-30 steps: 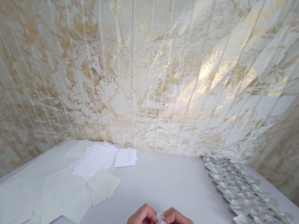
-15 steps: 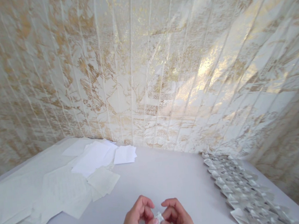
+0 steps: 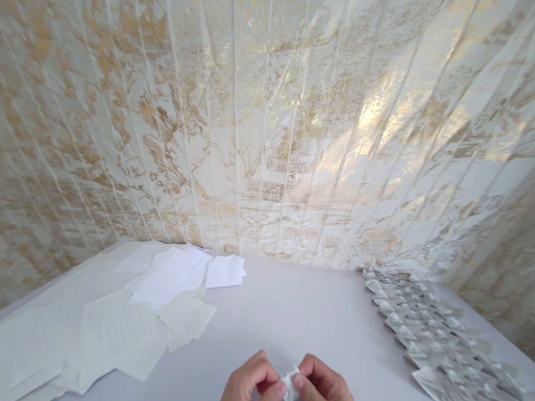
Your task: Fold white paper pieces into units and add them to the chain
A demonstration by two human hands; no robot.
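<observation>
A small folded piece of paper (image 3: 290, 386), whitish and printed or creased, is held between my two hands low in the middle of the view. My left hand (image 3: 250, 394) pinches its left side between thumb and fingers. On the opposite side, my right hand (image 3: 327, 388) grips it with thumb and index finger. Both hands are just over the table, and their wrists run out of the bottom edge. The fingertips cover part of the paper, so its full shape cannot be made out.
Overlapping paper sheets (image 3: 108, 330) cover the table's left side, with a small stack of white squares (image 3: 225, 271) at the back. Rows of folded paper pieces (image 3: 440, 335) stand along the right. Gold-patterned fabric (image 3: 259, 130) rises behind the white table (image 3: 310, 312).
The folded paper has turned from upright to a slant and looks more compact. My right-hand fingers have closed in on its upper right corner. The view has shifted slightly.
</observation>
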